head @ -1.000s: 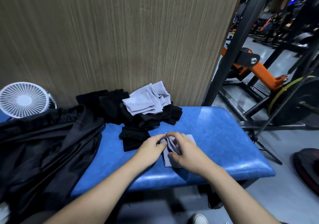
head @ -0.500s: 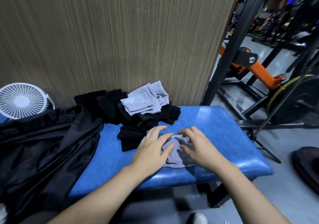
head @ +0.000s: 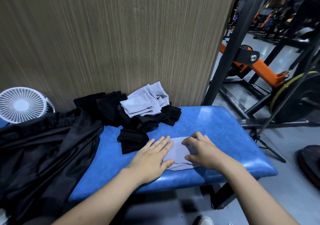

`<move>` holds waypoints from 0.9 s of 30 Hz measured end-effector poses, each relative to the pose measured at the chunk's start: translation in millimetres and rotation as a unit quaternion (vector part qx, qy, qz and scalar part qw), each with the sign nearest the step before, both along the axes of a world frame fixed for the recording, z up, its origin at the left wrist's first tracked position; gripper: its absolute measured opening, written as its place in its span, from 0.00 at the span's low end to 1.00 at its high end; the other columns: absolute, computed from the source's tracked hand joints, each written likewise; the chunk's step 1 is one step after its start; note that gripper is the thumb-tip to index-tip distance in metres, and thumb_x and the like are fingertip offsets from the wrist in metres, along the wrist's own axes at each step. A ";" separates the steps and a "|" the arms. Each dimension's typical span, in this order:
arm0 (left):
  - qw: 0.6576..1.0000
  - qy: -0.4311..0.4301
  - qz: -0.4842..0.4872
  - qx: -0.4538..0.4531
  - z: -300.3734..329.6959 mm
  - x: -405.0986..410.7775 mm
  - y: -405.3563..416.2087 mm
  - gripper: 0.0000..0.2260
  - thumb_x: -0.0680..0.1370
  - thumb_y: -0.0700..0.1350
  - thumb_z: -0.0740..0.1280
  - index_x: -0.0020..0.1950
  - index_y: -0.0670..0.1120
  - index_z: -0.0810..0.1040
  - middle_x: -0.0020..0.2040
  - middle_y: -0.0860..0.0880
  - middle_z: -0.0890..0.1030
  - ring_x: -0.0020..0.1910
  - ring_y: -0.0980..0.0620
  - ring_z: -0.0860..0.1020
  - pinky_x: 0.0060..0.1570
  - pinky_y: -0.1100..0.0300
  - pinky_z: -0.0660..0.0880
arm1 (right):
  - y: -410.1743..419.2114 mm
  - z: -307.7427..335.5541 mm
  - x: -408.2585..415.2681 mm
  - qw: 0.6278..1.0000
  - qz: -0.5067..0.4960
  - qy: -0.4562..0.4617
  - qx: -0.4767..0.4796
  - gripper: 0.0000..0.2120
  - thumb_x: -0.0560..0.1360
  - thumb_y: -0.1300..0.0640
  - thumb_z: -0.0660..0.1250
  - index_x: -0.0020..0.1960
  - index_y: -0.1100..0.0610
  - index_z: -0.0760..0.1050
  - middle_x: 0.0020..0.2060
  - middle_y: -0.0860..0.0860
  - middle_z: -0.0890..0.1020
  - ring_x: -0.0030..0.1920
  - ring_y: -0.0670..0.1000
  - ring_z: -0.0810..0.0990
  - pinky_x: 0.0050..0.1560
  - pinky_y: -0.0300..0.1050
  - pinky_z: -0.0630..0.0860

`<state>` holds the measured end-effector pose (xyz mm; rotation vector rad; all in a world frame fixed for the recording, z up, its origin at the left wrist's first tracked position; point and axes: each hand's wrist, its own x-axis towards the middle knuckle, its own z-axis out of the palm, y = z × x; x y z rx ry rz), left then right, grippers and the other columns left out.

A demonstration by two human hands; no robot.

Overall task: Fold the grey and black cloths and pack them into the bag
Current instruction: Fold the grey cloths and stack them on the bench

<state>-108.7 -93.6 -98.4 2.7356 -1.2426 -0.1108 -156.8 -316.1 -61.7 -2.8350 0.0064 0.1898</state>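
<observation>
A small grey cloth (head: 178,152) lies flat on the blue bench (head: 216,126) near its front edge. My left hand (head: 152,157) lies flat with straight fingers on the cloth's left side. My right hand (head: 202,150) rests on its right side, fingertips bent and pressing down on the fabric. Behind them sits a heap of black cloths (head: 136,126) with several grey cloths (head: 145,101) on top, against the wall. The black bag (head: 43,148) sprawls over the bench's left end, crumpled.
A white fan (head: 20,105) stands at the far left by the wood-grain wall (head: 112,34). Black rack posts (head: 225,51), an orange machine arm (head: 263,70) and a weight plate (head: 301,96) stand to the right. A shoe (head: 205,221) shows below.
The hands went from pinching up the grey cloth's top edge to laying it flat and pressing it. They have spread slightly apart over it.
</observation>
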 end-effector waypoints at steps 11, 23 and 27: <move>0.999 0.002 0.015 -0.050 2.5 -3.8 -1.3 0.37 0.78 0.71 0.43 0.83 0.53 0.48 0.82 0.58 0.41 0.79 0.62 0.37 0.78 0.60 0.36 | 8.5 -1.8 -8.7 0.999 0.031 -0.042 0.004 0.31 0.78 0.39 0.63 0.77 0.44 0.59 0.79 0.47 0.51 0.79 0.48 0.49 0.73 0.48 0.53; 1.000 -0.022 -0.005 -0.002 -0.6 -5.0 -5.0 0.39 0.77 0.69 0.37 0.83 0.49 0.44 0.82 0.54 0.41 0.80 0.59 0.37 0.77 0.56 0.33 | 13.3 -30.9 -10.3 1.000 0.010 0.003 -0.017 0.49 0.65 0.24 0.33 0.81 0.45 0.41 0.80 0.42 0.37 0.78 0.43 0.33 0.78 0.53 0.37; 1.000 -0.024 -0.010 -0.004 -3.5 -3.4 -6.7 0.39 0.77 0.70 0.36 0.83 0.49 0.44 0.82 0.53 0.41 0.80 0.58 0.38 0.78 0.55 0.34 | 11.7 -30.3 -11.0 1.000 0.007 0.011 -0.026 0.50 0.64 0.23 0.32 0.81 0.44 0.40 0.80 0.41 0.37 0.78 0.43 0.34 0.77 0.54 0.35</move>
